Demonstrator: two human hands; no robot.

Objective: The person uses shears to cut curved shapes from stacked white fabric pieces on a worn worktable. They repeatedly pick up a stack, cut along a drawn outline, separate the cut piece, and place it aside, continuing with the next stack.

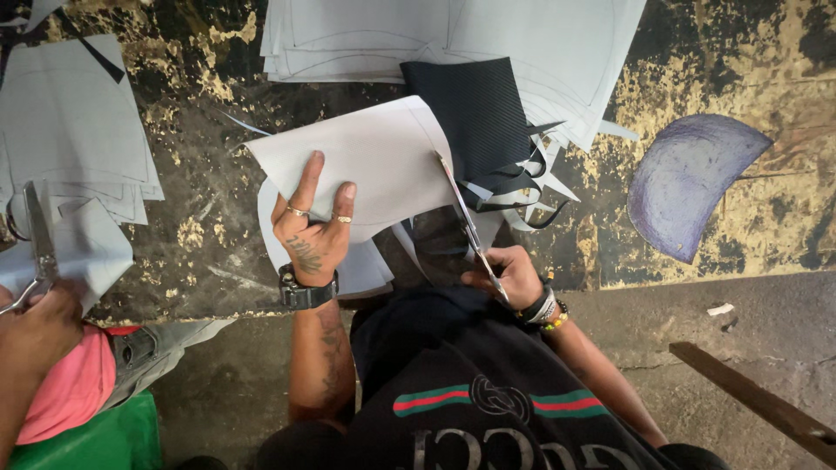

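Worn, dark and flaked with yellow, the table (200, 218) is carrying all the work, and below its edge the grey floor (697, 322) is showing.

From the head camera, I am pressing my left hand (313, 231) flat on a white sheet (366, 161). The fingers are spread, with the palm down, so that the sheet is not sliding while I am cutting. This sheet is lying in the middle of the table, on top of other white pieces, and its right edge is meeting the blades.

My right hand (509, 274) is closed around the handles of the scissors (466, 222). The blades are pointing away from me and up to the left, along the edge of the sheet, and they are looking nearly closed. I am holding this hand low, near my body, so the blades can be following the curve.

Just beside the blades, a black ribbed piece (479, 113) is lying with thin black and white strips (531, 187) under it; I think these are offcuts pushed aside. Behind it, a stack of white sheets (366, 39) with drawn lines is waiting at the far edge. To the right, well apart, a purple curved shape (692, 183) is lying alone.

On the left, another person's hand (39, 326) is gripping a second pair of scissors (39, 239) over more white pieces (74, 130).
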